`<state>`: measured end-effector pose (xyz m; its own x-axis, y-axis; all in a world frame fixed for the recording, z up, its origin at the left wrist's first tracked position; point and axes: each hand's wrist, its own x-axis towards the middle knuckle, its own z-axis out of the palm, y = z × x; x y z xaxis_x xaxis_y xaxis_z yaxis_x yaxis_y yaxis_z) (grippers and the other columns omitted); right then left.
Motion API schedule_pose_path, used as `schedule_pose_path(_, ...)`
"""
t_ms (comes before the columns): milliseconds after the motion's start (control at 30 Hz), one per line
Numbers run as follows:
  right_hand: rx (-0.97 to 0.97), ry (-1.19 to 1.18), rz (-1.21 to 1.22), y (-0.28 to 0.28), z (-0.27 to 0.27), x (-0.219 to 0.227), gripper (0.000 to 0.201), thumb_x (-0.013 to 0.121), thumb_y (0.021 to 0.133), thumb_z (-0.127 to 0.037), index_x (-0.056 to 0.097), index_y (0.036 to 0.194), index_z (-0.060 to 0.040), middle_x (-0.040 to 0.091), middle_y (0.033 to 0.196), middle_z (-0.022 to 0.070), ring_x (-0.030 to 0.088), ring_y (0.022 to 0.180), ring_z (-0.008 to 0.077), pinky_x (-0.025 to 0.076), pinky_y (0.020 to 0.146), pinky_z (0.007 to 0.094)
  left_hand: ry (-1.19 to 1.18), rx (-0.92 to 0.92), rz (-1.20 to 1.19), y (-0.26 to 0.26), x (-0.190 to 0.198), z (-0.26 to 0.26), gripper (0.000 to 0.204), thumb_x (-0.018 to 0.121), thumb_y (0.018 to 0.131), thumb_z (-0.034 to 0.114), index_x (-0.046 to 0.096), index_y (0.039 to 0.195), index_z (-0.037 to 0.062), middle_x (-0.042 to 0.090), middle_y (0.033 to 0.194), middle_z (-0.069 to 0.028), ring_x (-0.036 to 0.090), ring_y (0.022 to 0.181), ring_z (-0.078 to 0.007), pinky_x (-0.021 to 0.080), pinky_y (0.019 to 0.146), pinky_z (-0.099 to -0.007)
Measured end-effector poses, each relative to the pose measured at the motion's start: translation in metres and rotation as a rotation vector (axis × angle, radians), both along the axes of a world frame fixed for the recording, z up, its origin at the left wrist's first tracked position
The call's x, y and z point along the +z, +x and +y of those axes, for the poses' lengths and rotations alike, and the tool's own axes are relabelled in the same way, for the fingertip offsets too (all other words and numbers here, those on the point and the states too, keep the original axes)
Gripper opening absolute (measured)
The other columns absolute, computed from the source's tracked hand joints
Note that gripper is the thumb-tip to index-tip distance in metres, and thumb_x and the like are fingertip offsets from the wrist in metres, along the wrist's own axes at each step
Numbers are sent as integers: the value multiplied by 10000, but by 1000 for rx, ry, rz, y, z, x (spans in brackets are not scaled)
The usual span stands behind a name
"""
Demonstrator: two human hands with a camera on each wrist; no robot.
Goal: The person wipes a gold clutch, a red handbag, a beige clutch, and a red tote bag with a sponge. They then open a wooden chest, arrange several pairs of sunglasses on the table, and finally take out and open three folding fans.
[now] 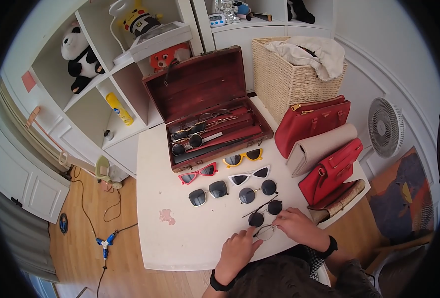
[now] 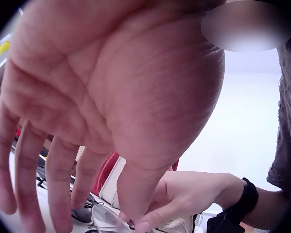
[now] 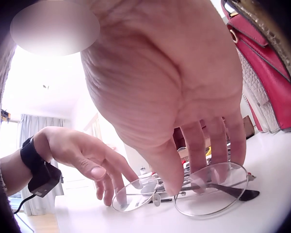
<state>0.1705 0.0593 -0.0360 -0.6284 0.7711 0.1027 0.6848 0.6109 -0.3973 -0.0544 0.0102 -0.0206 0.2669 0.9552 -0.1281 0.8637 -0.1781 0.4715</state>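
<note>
Clear-lensed eyeglasses [image 1: 265,232] with a thin metal frame lie near the table's front edge. My right hand [image 1: 299,227] pinches them near the bridge, thumb in front and fingers behind a lens, as the right wrist view shows. My left hand [image 1: 237,253] is beside the other lens, its fingers [image 2: 58,189] extended and apart. Just beyond the eyeglasses are round dark sunglasses [image 1: 256,219] with their temples unfolded. Farther up lie another round pair [image 1: 247,195], a squarish pair [image 1: 197,197], and white [image 1: 241,179], red [image 1: 187,177] and yellow [image 1: 233,160] sunglasses.
An open dark red chest [image 1: 195,94] holding several glasses stands at the table's back. Red handbags [image 1: 304,124] and a beige purse [image 1: 322,146] line the right edge. Behind them is a wicker basket [image 1: 279,74]; a white fan [image 1: 386,124] is at far right.
</note>
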Motion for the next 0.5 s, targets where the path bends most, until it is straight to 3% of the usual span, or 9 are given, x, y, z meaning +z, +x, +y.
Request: schedule_pose_path(500,-26,24,-8,-3,6,15,249,685,788,-102,667,1032,-59,623,966,77,581,962,275,464,866,392,-80,47,-144,-11,9,20,390,652,923,326,591,1188,48,714,940,-191,687,853,-390,550,748,-455)
